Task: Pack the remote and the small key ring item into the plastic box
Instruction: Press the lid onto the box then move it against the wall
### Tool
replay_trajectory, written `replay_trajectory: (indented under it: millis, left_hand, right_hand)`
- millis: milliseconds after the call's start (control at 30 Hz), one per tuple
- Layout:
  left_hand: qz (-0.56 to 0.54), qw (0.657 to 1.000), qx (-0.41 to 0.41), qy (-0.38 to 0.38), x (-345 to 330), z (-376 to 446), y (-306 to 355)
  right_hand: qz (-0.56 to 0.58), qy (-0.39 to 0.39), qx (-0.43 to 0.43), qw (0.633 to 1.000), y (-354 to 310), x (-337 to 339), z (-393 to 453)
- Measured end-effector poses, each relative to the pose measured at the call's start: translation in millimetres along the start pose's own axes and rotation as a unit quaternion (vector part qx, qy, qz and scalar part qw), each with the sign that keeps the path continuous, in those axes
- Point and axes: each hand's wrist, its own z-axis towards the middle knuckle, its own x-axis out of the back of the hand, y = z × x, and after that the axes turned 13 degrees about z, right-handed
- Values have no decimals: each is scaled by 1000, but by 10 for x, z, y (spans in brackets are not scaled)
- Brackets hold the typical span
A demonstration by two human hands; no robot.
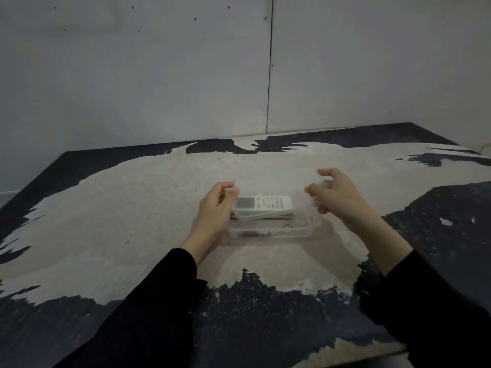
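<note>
A clear plastic box (pixel 305 231) sits on the table in front of me. The white remote (pixel 265 204) lies inside along its far side, display end to the left. A small key ring item, with a metal ring (pixel 287 226) and a reddish piece (pixel 251 233), rests against the near wall. My left hand (pixel 215 212) and my right hand (pixel 338 196) each pinch an end of a transparent lid (pixel 248 218), which hangs tilted just above the box. The lid is hard to see; its near edge crosses over the remote.
The table (pixel 132 208) is mottled beige and dark blue and reaches a grey panelled wall (pixel 186 75) at the back. My black sleeves (pixel 159 301) come in from the bottom of the view.
</note>
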Motion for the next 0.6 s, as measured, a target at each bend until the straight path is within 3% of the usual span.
replay_trajectory:
  millis: [133, 433, 600]
  left_hand:
    - [5, 999, 33, 0, 25, -9, 32]
    - [-26, 997, 54, -40, 150, -16, 86]
    - [-20, 992, 58, -109, 284, -22, 121]
  right_hand:
    - [-144, -19, 57, 988, 34, 19, -16]
    - [-212, -56, 41, 975, 32, 15, -25]
    - [-231, -90, 33, 968, 7, 22, -81]
